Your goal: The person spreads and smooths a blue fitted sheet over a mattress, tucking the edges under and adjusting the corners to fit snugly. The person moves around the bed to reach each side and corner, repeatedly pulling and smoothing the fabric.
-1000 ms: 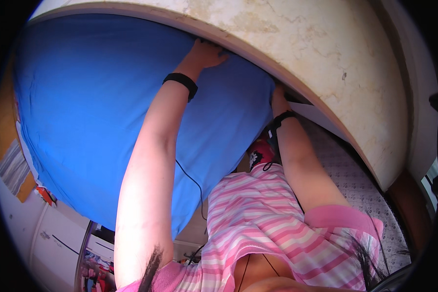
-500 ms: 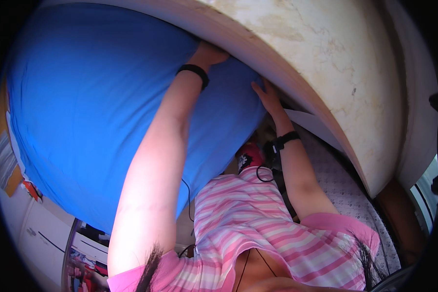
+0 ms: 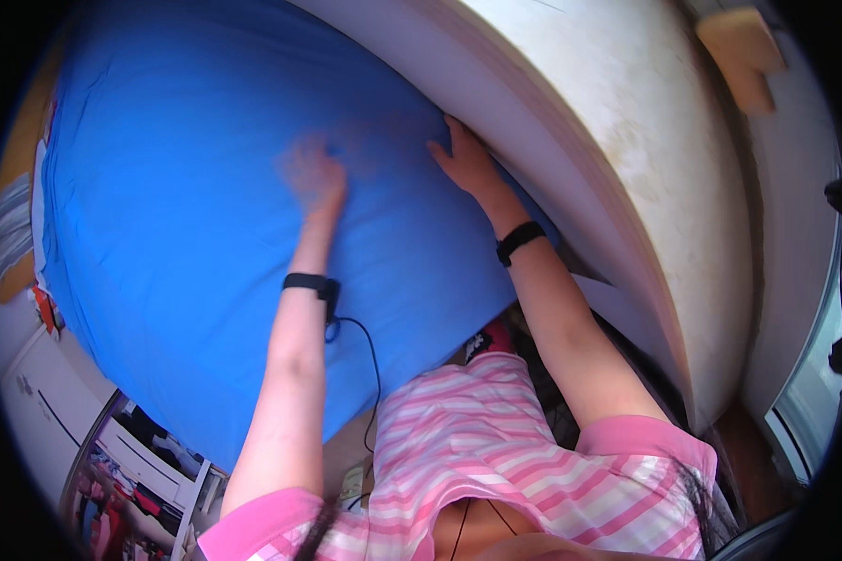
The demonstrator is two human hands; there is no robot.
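A bright blue bed sheet (image 3: 187,243) covers the wide bed surface in front of me, with light creases. Over the middle of the sheet is my left hand (image 3: 316,176), smeared by motion, its fingers apart and nothing visible in it. My right hand (image 3: 470,164) lies at the sheet's right edge, with thumb and fingers spread. Its fingertips are close against the pale headboard-like panel (image 3: 627,140), where the sheet meets it. Neither hand grips any cloth that I can see.
A black cable (image 3: 376,365) hangs from the band on my left wrist. At the lower left stand white drawers (image 3: 145,463) and a shelf with clothes (image 3: 103,505). A tan object (image 3: 744,56) is at the upper right, beyond the panel. A window (image 3: 819,374) is on the right.
My left hand has come away from the sheet's edge by the panel, back and left over the sheet. My right hand has moved up along that edge. The view has shifted.
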